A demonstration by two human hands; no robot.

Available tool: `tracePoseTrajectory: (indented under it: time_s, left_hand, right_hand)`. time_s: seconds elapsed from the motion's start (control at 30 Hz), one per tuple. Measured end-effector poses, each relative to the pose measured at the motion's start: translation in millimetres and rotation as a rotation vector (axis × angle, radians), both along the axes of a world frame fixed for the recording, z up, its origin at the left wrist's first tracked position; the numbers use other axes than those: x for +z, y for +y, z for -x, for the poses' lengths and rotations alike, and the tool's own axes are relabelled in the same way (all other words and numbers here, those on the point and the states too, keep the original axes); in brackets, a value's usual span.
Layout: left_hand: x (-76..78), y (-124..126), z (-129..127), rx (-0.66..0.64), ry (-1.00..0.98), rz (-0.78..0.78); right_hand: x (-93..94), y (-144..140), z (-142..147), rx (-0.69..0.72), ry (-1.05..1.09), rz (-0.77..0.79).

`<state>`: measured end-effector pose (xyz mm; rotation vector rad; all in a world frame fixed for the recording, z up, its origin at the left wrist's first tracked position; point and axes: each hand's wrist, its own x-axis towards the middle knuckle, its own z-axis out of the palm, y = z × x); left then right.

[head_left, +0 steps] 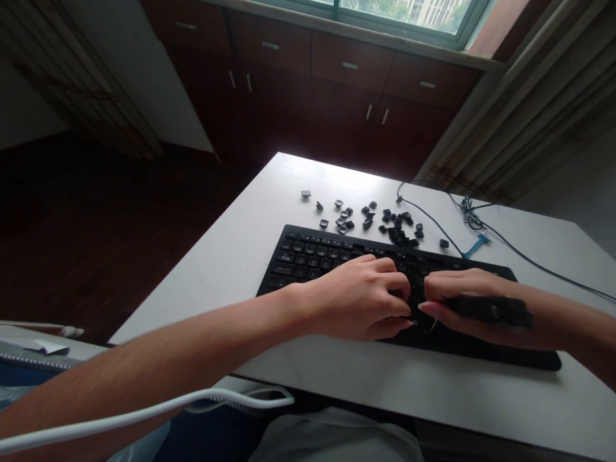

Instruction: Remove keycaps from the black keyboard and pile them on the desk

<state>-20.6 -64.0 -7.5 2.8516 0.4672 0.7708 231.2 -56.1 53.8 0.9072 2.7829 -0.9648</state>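
Note:
A black keyboard (315,247) lies slantwise on the white table, with keys still seated on its left part. My left hand (360,298) rests over its middle, fingers curled and thumb drawn in near the index fingertip. Whatever may be between those fingertips is hidden. Close beside it, my right hand (462,285) is wrapped round a keycap puller (491,312) with a black handle. A thin wire shows at the puller's tip, low over the keyboard next to a small pale-marked spot. Loose black keycaps (397,231) lie scattered and heaped beyond the keyboard.
Behind the keyboard's right part lies a small blue brush-like tool (477,246). A black cable (469,212) is bundled at the back right. The white table (231,256) has its left edge above a dark floor. A white cord (144,414) crosses the lower left.

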Motion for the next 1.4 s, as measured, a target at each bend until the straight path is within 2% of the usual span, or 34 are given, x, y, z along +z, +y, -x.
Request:
tracePoseTrajectory:
  time_s: [0.07,0.17,0.4,0.53,0.77,0.97,1.17,1.4]
  left_hand:
    - [0.2,0.1,0.0,-0.001,-0.001,-0.002]
    - [0.9,-0.2,0.0,0.008,0.012,-0.016]
    - [0.6,-1.2,-1.0,0.006,-0.006,0.002]
    - [1.2,-1.4,-0.7,0.005,0.011,0.014]
    - [1.4,-0.9,-0.1,0.003,-0.004,0.018]
    - [2.8,-0.7,0.5,0.008,0.007,0.049]
    - [3.3,-0.2,1.4,-0.006,-0.018,0.098]
    - [4.2,0.4,2.3,-0.017,-0.021,0.166]
  right_hand:
    - [7.1,0.7,3.1,-0.04,-0.097,0.078]
    - [10.9,-5.8,7.0,-0.153,-0.159,0.11]
    - [-8.7,-39.9,-0.2,-0.626,-0.057,0.238]
    - [-8.8,-45.5,-0.3,-0.565,-0.095,0.175]
    - [-1.0,-33.7,13.2,-0.459,-0.176,0.166]
    - [8.8,-21.1,20.2,-0.474,-0.191,0.335]
    - [8.6,-15.4,15.7,-0.433,-0.181,0.351]
    - [5.6,-27.5,16.8,-0.549,-0.043,0.392]
